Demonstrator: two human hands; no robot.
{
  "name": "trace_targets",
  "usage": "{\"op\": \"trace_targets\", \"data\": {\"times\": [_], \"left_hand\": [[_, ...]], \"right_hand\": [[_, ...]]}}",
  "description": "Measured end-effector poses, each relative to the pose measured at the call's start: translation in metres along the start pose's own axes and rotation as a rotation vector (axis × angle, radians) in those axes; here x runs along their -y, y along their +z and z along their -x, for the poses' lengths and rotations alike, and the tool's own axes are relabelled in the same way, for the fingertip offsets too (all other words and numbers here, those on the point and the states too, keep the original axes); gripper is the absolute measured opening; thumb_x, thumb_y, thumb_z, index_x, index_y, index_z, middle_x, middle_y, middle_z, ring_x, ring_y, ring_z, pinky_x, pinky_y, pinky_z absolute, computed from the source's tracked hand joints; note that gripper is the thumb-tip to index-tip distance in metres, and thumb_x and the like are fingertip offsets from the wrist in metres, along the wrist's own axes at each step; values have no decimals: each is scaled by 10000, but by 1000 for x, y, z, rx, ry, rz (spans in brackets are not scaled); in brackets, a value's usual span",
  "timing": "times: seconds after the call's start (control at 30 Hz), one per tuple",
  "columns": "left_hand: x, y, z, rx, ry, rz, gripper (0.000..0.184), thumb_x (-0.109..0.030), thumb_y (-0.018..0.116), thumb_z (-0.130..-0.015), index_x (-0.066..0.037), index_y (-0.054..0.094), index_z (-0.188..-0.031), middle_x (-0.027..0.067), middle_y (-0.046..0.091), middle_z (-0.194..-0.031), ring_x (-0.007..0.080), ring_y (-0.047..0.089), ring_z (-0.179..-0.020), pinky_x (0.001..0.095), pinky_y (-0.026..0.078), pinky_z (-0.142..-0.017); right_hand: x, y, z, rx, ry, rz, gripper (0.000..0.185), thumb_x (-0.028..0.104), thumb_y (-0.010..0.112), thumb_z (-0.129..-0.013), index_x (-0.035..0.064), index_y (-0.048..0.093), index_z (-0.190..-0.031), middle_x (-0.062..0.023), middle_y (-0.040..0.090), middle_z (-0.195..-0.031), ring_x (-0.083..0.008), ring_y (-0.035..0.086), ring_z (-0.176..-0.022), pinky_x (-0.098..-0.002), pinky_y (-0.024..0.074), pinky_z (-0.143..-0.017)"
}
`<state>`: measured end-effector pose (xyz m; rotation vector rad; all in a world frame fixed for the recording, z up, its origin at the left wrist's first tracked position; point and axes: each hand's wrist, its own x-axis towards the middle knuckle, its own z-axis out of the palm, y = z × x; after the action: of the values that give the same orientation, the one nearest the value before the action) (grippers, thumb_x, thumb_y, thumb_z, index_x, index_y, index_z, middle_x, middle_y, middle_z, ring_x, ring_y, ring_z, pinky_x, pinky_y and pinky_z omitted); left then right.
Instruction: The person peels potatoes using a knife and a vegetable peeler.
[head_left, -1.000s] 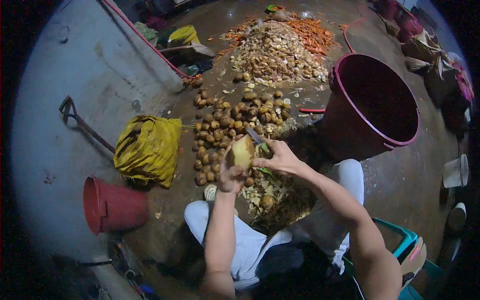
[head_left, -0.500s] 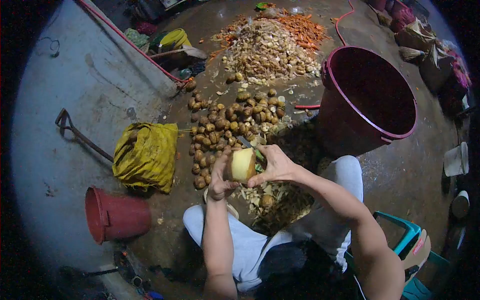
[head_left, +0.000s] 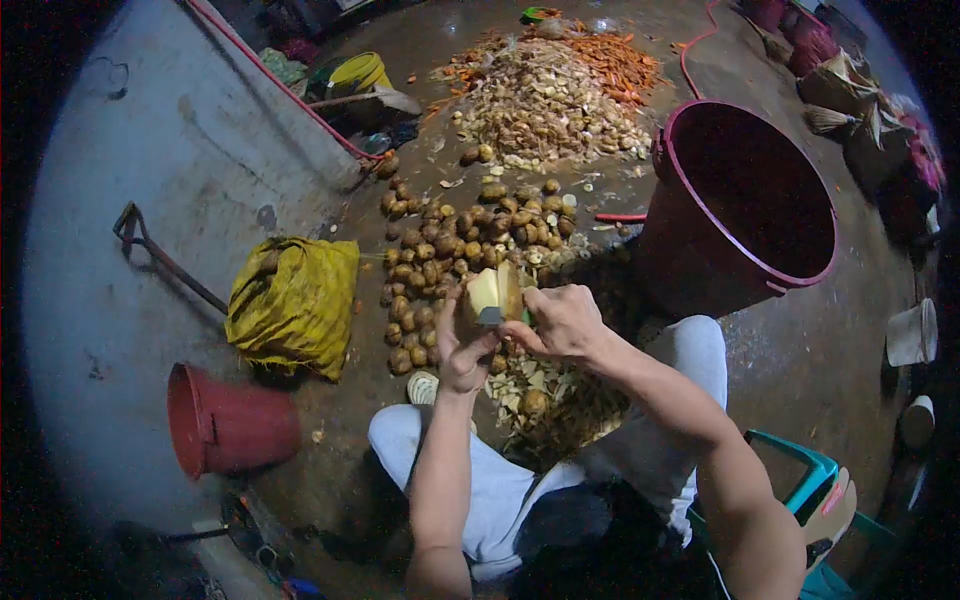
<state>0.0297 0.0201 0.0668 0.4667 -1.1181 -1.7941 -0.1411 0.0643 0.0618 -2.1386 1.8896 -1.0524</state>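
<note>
My left hand (head_left: 466,358) is wrapped round a large, partly peeled potato (head_left: 486,290), its pale yellow flesh facing up and brown skin still on its right side. My right hand (head_left: 568,322) grips a knife whose green handle mostly hides in the fingers. The knife's grey blade (head_left: 489,316) lies across the near end of the potato. Under the hands, peelings (head_left: 548,385) cover the floor, with one brown potato (head_left: 535,403) among them. Just beyond is a spread of unpeeled brown potatoes (head_left: 430,250).
A big maroon tub (head_left: 690,235) stands at right, and a red bucket (head_left: 240,425) lies tilted at left near a yellow sack (head_left: 295,310). Farther off are a pale heap of scraps (head_left: 550,105) and orange carrot-like pieces (head_left: 610,65). A teal stool (head_left: 800,465) is at lower right.
The knife blade has come from the potato's far end to its near end. My right hand has turned over with it, and the potato has tilted and moved slightly away.
</note>
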Motion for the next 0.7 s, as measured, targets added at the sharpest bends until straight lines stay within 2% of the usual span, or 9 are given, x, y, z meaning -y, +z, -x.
{"op": "trace_targets", "data": {"times": [0.1, 0.2, 0.27, 0.3, 0.43, 0.53, 0.6, 0.67, 0.7], "left_hand": [[2, -13, 4, -5, -59, 60, 815, -173, 810, -694, -26, 386, -1374, 103, 533, -1250, 215, 544, -1134, 343, 465, -946], [2, -12, 5, -15, -83, 125, 810, -175, 809, -689, 2, 387, -1358, 114, 523, -1267, 240, 526, -1174, 371, 450, -983], [1, -8, 4, 65, -6, 159, 834, -204, 818, -676, 22, 382, -1350, 131, 501, -1296, 281, 498, -1217, 409, 414, -1040], [-3, -8, 4, 122, -38, 188, 833, -209, 811, -679, -12, 386, -1367, 146, 463, -1352, 315, 457, -1267, 448, 371, -1082], [11, -18, 9, 69, -48, 190, 870, -294, 834, -670, -63, 395, -1384, 148, 435, -1394, 320, 437, -1289, 470, 356, -1090], [17, -28, 9, 130, -25, 183, 920, -413, 848, -645, -113, 404, -1393, 142, 423, -1413, 321, 421, -1306, 478, 362, -1084], [18, -29, 10, 119, -81, 162, 993, -504, 845, -614, -66, 398, -1385, 138, 450, -1386, 309, 456, -1276, 460, 382, -1072], [17, -26, 10, 126, -94, 157, 1011, -512, 846, -608, -41, 393, -1380, 137, 462, -1370, 300, 474, -1257, 448, 390, -1067], [15, -22, 9, 132, -102, 152, 1029, -520, 847, -603, -16, 389, -1375, 137, 474, -1355, 291, 492, -1238, 435, 399, -1061]], "right_hand": [[-4, 0, -4, 108, -29, -133, 627, 653, 595, -788, 27, 562, -756, -180, 549, -532, -379, 590, -510, -442, 479, -491], [-9, -5, -10, 136, 161, -393, 717, 686, 652, -716, -20, 578, -818, -203, 564, -581, -393, 618, -599, -440, 491, -568], [-2, -19, -14, 213, 136, -499, 884, 712, 723, -605, -100, 585, -926, -241, 586, -664, -396, 633, -675, -441, 490, -639], [0, -17, -16, 273, 171, -452, 1048, 719, 778, -490, -152, 564, -1034, -271, 621, -765, -380, 656, -742, -426, 512, -705], [8, -24, -14, 271, 158, -447, 1231, 714, 800, -441, -207, 477, -1192, -312, 637, -903, -382, 660, -873, -415, 514, -840], [9, -26, -16, 287, 175, -442, 1247, 702, 805, -452, -223, 452, -1210, -305, 638, -867, -381, 666, -843, -416, 524, -799], [10, -27, -15, 289, 174, -453, 1209, 699, 806, -457, -212, 481, -1183, -294, 640, -833, -374, 669, -811, -414, 528, -768], [10, -27, -14, 293, 176, -467, 1171, 695, 807, -463, -201, 510, -1156, -283, 641, -798, -366, 673, -779, -412, 533, -737], [9, -25, -13, 238, 144, -469, 1073, 681, 814, -463, -160, 545, -1073, -253, 608, -709, -351, 650, -688, -412, 507, -673]]}}
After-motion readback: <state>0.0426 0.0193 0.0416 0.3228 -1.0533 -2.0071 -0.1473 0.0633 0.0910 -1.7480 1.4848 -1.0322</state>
